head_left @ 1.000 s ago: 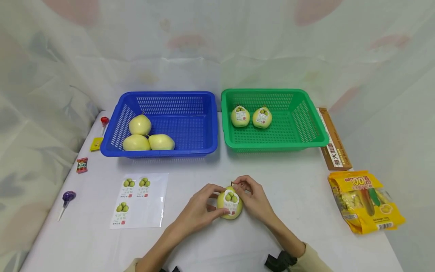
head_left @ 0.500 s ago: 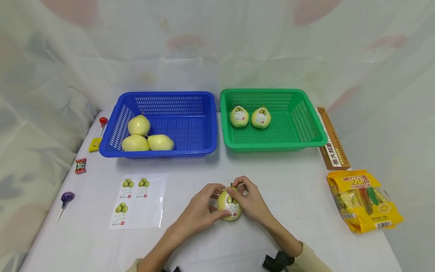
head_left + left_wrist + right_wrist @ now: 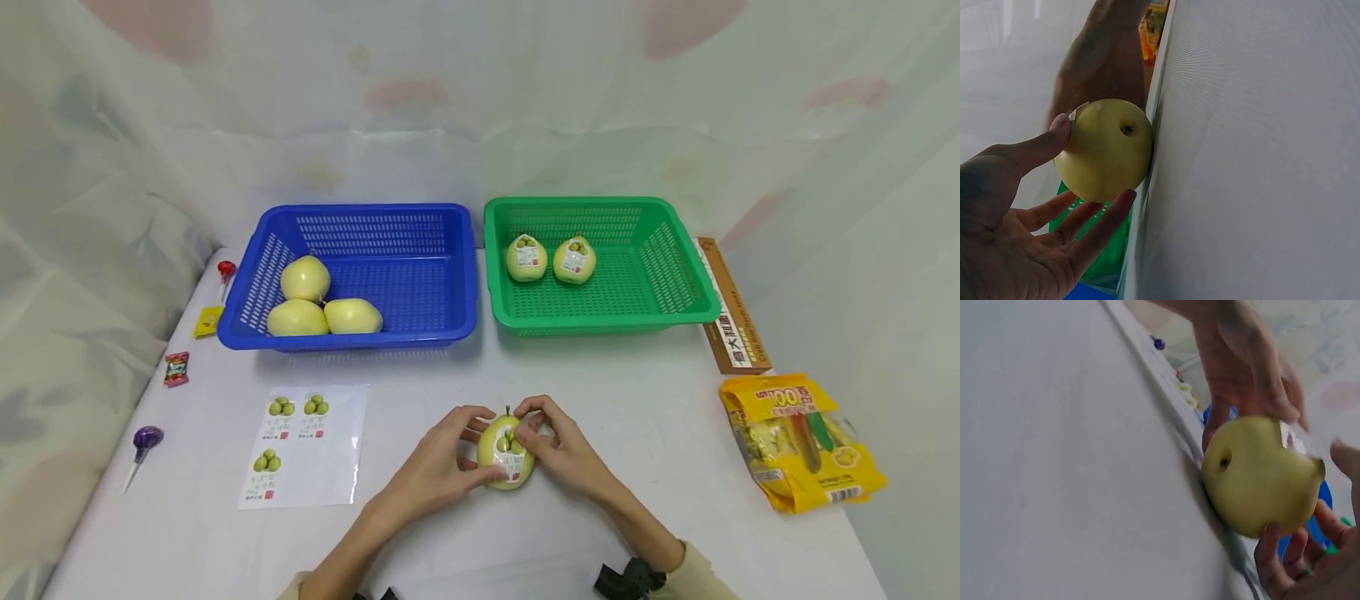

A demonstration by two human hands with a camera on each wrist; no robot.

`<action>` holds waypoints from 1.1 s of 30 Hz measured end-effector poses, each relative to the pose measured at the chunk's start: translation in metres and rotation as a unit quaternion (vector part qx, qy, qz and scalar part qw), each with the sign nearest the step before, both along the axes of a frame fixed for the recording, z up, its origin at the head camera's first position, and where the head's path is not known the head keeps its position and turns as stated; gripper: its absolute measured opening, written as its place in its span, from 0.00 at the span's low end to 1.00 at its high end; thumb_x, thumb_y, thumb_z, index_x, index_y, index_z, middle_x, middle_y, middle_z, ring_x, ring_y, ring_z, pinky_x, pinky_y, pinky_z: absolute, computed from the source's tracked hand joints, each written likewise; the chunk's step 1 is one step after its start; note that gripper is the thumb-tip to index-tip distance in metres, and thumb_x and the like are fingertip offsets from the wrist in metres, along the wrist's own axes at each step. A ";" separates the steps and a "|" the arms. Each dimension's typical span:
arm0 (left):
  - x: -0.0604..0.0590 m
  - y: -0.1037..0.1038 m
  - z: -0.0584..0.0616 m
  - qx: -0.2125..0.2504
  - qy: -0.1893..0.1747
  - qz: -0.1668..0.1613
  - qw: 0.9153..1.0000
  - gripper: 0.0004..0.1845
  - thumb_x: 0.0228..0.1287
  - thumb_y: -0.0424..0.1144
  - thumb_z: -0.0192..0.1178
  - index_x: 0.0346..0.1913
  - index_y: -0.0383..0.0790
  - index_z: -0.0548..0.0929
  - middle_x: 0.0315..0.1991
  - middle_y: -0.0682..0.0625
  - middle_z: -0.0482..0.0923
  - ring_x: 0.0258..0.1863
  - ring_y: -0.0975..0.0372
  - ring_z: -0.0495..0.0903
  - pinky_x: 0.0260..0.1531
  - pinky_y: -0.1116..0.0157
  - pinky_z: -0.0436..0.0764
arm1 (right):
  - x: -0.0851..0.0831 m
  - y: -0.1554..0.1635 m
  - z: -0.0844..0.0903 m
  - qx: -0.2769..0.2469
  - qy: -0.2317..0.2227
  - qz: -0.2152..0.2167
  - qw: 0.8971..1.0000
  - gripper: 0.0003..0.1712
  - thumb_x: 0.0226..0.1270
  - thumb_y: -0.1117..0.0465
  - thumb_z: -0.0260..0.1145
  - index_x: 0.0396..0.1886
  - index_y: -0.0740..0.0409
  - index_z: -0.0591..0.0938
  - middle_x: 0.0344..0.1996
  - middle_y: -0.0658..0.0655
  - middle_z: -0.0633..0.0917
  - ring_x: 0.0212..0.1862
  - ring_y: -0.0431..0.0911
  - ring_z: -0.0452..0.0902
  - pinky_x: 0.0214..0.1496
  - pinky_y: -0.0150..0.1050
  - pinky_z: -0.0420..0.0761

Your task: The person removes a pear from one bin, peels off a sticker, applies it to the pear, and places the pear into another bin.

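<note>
A pale yellow-green pear [image 3: 488,442] stands upright on the table, a white fruit label [image 3: 510,457] on its near face. My left hand [image 3: 432,461] grips it from the left, thumb on the label's lower edge and fingers behind. From the right, my right hand [image 3: 567,454] has curled fingertips against the pear [image 3: 1260,481], while its thumb [image 3: 1344,459] is lifted off the surface in the right wrist view. Left of the hands lies a clear sheet [image 3: 322,483] bearing several matching labels.
Behind are a blue basket [image 3: 405,340] with unlabelled pears [image 3: 297,318] and a green basket [image 3: 607,321] with two labelled pears [image 3: 574,259]. At right lie a brown box [image 3: 738,317] and a yellow snack bag [image 3: 806,446]. Lollipops [image 3: 147,437] and wrapped candies [image 3: 177,368] line the left edge.
My right thumb went from near the stem down over the label's upper part, then drew back to its right side, uncovering the printed fruit. My left hand keeps its hold.
</note>
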State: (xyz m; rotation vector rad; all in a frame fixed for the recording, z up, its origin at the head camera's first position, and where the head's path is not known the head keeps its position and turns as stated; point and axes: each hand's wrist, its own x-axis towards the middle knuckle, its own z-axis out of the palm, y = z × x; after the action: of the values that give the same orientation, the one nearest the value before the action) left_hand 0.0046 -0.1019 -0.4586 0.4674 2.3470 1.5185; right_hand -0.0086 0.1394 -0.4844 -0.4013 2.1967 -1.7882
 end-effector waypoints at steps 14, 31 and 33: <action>0.001 0.001 -0.002 0.006 0.000 -0.016 1.000 0.41 0.58 0.42 0.84 0.71 0.41 0.75 0.60 0.45 0.79 0.56 0.53 0.87 0.43 0.72 0.92 | 0.000 -0.008 0.005 0.058 0.035 0.011 0.998 0.16 0.80 0.56 0.70 0.59 0.53 0.78 0.42 0.57 0.79 0.31 0.34 0.69 0.27 0.27 0.74; -0.014 -0.004 -0.013 0.069 -0.113 -0.002 0.991 0.17 0.85 0.45 0.58 0.67 0.42 0.78 0.61 0.38 0.80 0.54 0.50 0.87 0.40 0.64 0.94 | 0.009 0.011 0.001 0.081 0.197 0.138 0.967 0.41 0.64 0.54 0.84 0.74 0.44 0.75 0.77 0.59 0.75 0.76 0.52 0.75 0.49 0.34 0.91; -0.016 -0.006 -0.011 0.074 -0.117 -0.013 0.990 0.17 0.87 0.44 0.55 0.68 0.40 0.77 0.62 0.36 0.79 0.56 0.49 0.87 0.41 0.62 0.95 | 0.009 0.012 0.004 0.065 0.141 0.146 0.977 0.40 0.65 0.55 0.83 0.73 0.43 0.75 0.78 0.58 0.73 0.76 0.51 0.75 0.47 0.36 0.93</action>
State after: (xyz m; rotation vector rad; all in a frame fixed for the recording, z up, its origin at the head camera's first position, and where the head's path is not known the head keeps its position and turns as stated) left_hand -0.0110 -0.1075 -0.4693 0.3307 2.0538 1.6453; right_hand 0.0005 0.1514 -0.4803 -0.9438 2.2742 -1.4983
